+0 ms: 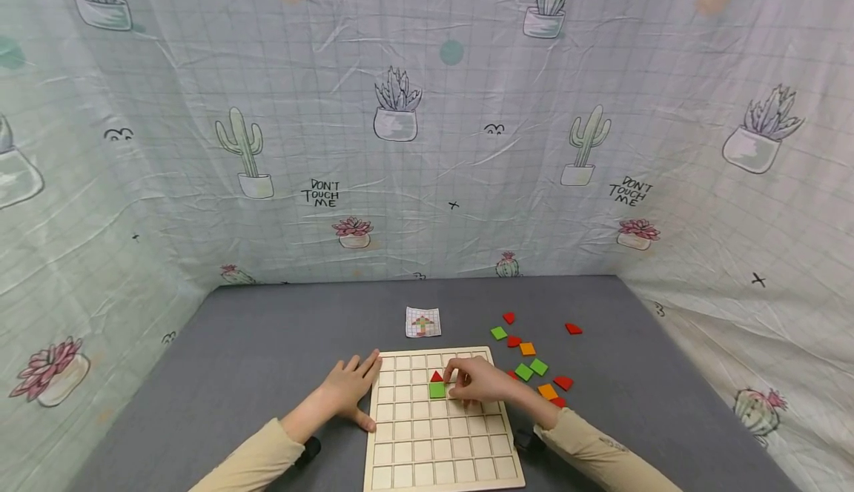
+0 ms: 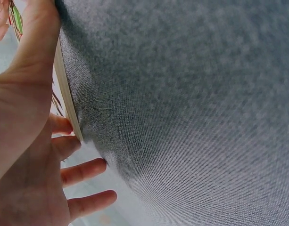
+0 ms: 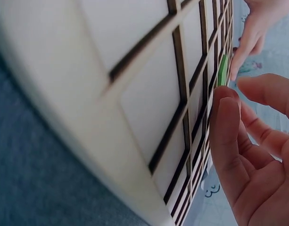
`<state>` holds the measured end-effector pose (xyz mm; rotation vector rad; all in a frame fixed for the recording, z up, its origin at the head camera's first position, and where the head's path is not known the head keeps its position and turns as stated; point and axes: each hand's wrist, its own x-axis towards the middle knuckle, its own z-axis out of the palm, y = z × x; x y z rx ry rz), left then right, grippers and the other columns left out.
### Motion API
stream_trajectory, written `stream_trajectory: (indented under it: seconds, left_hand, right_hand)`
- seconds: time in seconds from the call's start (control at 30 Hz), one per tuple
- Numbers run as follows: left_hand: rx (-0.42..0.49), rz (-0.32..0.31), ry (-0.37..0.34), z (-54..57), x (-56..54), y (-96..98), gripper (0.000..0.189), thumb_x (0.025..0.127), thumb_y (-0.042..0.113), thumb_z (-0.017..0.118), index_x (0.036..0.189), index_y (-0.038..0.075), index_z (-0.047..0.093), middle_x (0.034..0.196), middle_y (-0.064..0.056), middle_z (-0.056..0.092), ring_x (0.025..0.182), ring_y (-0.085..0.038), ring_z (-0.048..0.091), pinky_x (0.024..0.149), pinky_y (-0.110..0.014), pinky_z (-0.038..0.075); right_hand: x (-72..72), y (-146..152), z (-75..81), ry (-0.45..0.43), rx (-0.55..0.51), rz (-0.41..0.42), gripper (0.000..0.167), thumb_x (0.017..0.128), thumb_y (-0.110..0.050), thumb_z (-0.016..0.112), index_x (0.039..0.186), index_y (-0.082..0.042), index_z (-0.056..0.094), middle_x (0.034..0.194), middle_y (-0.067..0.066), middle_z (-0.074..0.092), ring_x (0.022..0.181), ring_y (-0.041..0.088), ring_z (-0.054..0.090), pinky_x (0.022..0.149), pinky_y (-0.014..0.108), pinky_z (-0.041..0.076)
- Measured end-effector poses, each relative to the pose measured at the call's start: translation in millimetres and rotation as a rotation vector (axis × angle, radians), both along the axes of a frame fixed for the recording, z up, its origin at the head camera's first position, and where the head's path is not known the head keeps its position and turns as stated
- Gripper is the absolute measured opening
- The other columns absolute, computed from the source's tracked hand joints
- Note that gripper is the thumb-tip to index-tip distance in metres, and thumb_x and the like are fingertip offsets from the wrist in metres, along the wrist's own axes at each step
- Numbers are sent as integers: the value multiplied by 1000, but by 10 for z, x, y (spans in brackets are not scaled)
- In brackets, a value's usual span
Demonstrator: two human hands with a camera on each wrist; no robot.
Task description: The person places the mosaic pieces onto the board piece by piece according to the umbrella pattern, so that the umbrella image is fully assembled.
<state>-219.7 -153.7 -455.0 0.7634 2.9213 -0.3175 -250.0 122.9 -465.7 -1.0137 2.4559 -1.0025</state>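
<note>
A pale wooden grid board (image 1: 403, 450) lies on the dark table. A green square tile (image 1: 437, 390) sits in one of its upper cells, with a red triangular tile (image 1: 436, 377) just above it. My right hand (image 1: 479, 381) is over the board, right of these tiles; thumb and index finger are bent and apart, and I see nothing between them. In the right wrist view the green tile (image 3: 222, 69) shows beyond the fingertips. My left hand (image 1: 348, 388) has its fingers spread, touching the board's left edge. The left wrist view shows that board edge (image 2: 65, 87) beside the fingers.
A small card (image 1: 423, 322) with a printed coloured figure on a grid lies behind the board. Loose red, green (image 1: 539, 367) and orange tiles (image 1: 528, 348) are scattered to the right, some close to my right forearm. A patterned cloth (image 1: 427, 166) hangs around the table.
</note>
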Motion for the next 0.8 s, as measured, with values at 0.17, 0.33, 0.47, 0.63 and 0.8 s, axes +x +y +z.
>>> stream_trajectory:
  seconds: [0.17, 0.33, 0.47, 0.63, 0.8]
  left_hand:
    - [0, -1, 4, -6, -6, 1, 114, 51, 72, 63, 139, 7, 32, 145, -9, 30, 124, -31, 39, 92, -46, 36]
    - [-19, -4, 13, -2, 1, 8, 114, 51, 73, 62, 139, 8, 31, 145, -8, 30, 124, -30, 39, 92, -45, 36]
    - [-29, -1, 9, -7, 7, 11, 114, 51, 74, 61, 139, 8, 31, 145, -8, 30, 124, -29, 39, 93, -45, 36]
    - [-26, 1, 9, -23, 9, 14, 114, 51, 74, 61, 139, 8, 31, 146, -8, 29, 124, -29, 38, 93, -45, 36]
    - [-15, 1, 8, -37, -11, 7, 114, 52, 73, 61, 140, 8, 30, 146, -8, 29, 125, -30, 38, 94, -46, 35]
  right_hand:
    - [-47, 77, -11, 12, -22, 14, 13, 83, -8, 59, 96, -5, 57, 65, 5, 60, 48, 16, 58, 47, 21, 45]
    - [-65, 162, 21, 31, -33, -9, 13, 84, -9, 59, 96, -5, 57, 67, 6, 60, 49, 19, 57, 47, 21, 44]
    - [-59, 247, 46, 21, -50, -18, 14, 85, -9, 58, 97, -2, 57, 67, 13, 60, 50, 26, 57, 47, 25, 46]
    - [-63, 388, 67, 22, -84, -28, 16, 85, -8, 58, 98, 1, 56, 66, 16, 59, 48, 28, 56, 46, 27, 46]
    - [-100, 560, 93, 19, -79, -73, 16, 86, -9, 57, 99, 1, 56, 65, 14, 57, 45, 17, 51, 46, 24, 44]
